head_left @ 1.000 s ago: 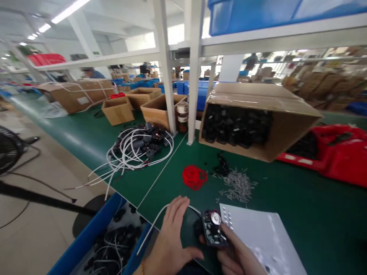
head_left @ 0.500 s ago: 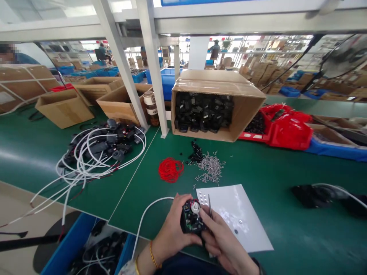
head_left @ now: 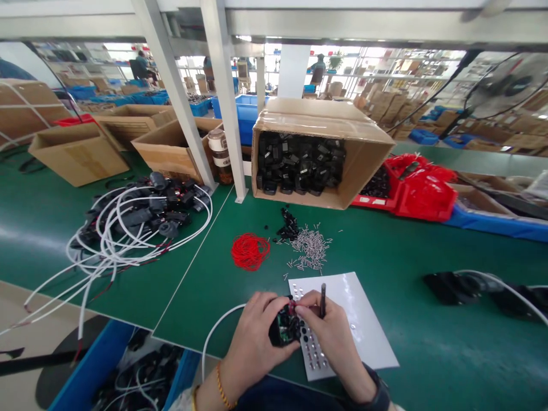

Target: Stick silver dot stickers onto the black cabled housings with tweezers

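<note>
My left hand (head_left: 259, 328) is wrapped round a small open black housing (head_left: 279, 337), in which a green circuit board shows. A white cable (head_left: 214, 331) curves away to the left from behind that hand. At the housing's upper right edge, the thumb and index finger of my right hand (head_left: 327, 325) pinch near a red wire (head_left: 293, 307); their exact hold is hidden. The same hand keeps a slim dark metal tool, apparently tweezers (head_left: 323, 297), with its wide end up. Below the hands lies a white sheet (head_left: 368, 337) bearing rows of small round silvery parts (head_left: 314, 357).
Ahead lie red wires (head_left: 250, 252), metal pins (head_left: 311, 249) and small black parts (head_left: 288, 225). A carton (head_left: 363, 171) of black housings stands behind. Cabled units (head_left: 141, 220) are heaped left, a red bin (head_left: 402, 200) stands right. Metal posts (head_left: 231, 114) rise behind.
The tool in my right hand has turned from thin tip up to wide end up. My right fingers have moved to the housing's top edge. The white round piece no longer shows.
</note>
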`<move>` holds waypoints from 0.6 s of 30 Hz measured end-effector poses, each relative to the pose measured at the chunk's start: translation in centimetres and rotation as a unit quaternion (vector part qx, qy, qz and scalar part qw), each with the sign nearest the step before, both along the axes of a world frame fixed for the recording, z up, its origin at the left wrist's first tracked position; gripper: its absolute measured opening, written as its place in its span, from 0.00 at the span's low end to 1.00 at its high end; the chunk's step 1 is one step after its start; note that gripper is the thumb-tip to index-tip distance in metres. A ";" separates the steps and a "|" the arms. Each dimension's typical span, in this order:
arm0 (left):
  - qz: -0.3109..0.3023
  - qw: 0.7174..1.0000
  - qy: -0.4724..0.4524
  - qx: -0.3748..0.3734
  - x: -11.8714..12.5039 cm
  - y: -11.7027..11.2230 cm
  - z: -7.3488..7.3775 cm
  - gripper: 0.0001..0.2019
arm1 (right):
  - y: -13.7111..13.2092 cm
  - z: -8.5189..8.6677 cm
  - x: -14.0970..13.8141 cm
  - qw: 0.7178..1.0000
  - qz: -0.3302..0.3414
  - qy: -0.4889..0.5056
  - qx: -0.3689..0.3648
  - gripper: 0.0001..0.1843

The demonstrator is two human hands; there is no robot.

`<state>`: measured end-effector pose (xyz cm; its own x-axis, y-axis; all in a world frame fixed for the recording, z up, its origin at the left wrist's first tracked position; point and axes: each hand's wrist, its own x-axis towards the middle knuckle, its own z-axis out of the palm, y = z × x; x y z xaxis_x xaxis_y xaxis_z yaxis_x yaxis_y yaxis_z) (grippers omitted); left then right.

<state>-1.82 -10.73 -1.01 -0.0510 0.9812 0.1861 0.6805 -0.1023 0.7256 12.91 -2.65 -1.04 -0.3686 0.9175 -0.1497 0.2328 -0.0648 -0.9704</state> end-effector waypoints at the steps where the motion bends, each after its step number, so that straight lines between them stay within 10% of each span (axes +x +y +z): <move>1: 0.005 1.000 0.012 -0.005 0.2 0.1 0.3 0.29 | -0.2 -0.2 0.2 1.000 -0.025 -0.001 0.012 0.10; 4: 0.033 0.998 0.045 -0.006 1.0 0.5 0.7 0.34 | -0.8 -0.4 0.9 0.995 -0.061 -0.036 0.077 0.06; 10: 0.037 0.992 0.119 -0.033 2.1 1.1 0.5 0.26 | -1.3 0.7 3.0 0.960 0.131 -0.127 0.214 0.08; 16: -0.013 0.982 0.181 -0.060 3.3 1.5 0.9 0.27 | -1.5 0.8 4.4 0.788 0.288 -0.413 0.355 0.17; 18: -0.025 0.980 0.190 -0.059 3.5 1.5 0.9 0.25 | -1.6 0.9 4.4 0.771 0.304 -0.427 0.362 0.19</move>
